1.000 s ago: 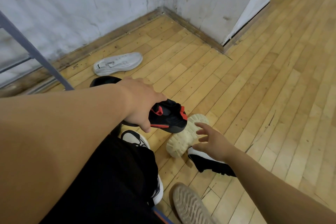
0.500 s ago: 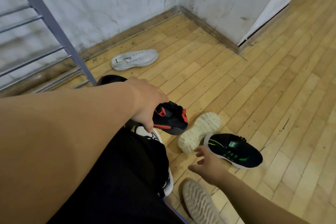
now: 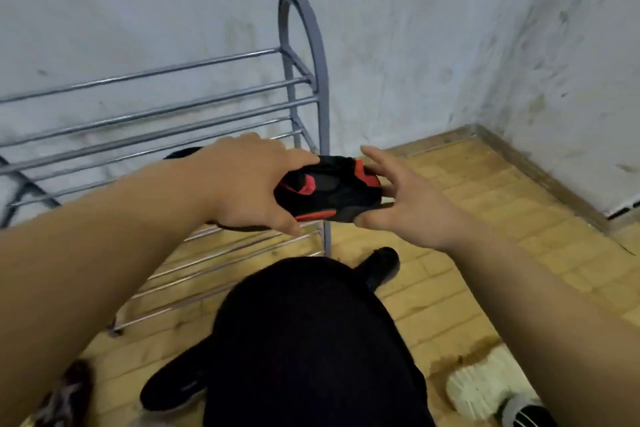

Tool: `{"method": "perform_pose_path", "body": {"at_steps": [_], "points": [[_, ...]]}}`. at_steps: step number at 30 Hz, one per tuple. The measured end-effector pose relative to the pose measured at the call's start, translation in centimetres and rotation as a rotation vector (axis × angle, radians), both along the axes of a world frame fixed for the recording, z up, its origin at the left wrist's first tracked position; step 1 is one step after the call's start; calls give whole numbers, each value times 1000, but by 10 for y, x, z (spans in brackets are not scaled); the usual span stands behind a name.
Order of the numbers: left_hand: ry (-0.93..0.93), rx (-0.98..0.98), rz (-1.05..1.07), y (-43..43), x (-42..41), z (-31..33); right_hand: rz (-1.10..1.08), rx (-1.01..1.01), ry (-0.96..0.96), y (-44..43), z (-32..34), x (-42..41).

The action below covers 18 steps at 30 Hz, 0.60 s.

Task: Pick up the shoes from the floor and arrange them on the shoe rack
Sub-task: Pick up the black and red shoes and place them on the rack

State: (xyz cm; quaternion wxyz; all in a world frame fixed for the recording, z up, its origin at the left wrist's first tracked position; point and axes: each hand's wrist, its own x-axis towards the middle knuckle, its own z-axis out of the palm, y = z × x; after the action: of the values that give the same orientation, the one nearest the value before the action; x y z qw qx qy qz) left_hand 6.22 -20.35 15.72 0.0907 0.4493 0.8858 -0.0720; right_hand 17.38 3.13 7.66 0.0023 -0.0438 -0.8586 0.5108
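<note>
A black shoe with red accents (image 3: 332,189) is held in the air in front of the grey metal shoe rack (image 3: 301,45), near its right end frame. My left hand (image 3: 249,184) grips it from the left and above. Against the shoe's right end rest the fingers and thumb of my right hand (image 3: 394,198), pinching toe and sole. Part of the shoe is hidden behind my left hand. The rack's rail shelves that show carry nothing, apart from a dark shape (image 3: 183,152) behind my left wrist that I cannot identify.
My black-clad knee (image 3: 311,340) fills the lower middle. On the wooden floor lie a black shoe (image 3: 379,265) by the rack's foot, another black shoe (image 3: 173,388) lower left, a cream-soled shoe (image 3: 485,388) lower right and a patterned shoe (image 3: 65,392) at the bottom left. Walls meet in a corner at right.
The view swung left from the floor shoes to the rack. My left hand carried the black and red shoe up to the rack, and my right hand came up onto its toe end.
</note>
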Motion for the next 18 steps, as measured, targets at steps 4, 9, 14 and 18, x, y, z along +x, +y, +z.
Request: {"method": "perform_pose_path", "body": {"at_steps": [4, 9, 14, 18], "points": [[-57, 122, 246, -117, -3, 16, 335, 301, 55, -86, 55, -63], [-278, 290, 479, -239, 28, -18, 724, 674, -1, -200, 76, -103], [-175, 122, 459, -275, 30, -26, 774, 653, -53, -257, 33, -95], [-227, 49, 462, -284, 34, -28, 815, 713, -31, -273, 16, -83]]}}
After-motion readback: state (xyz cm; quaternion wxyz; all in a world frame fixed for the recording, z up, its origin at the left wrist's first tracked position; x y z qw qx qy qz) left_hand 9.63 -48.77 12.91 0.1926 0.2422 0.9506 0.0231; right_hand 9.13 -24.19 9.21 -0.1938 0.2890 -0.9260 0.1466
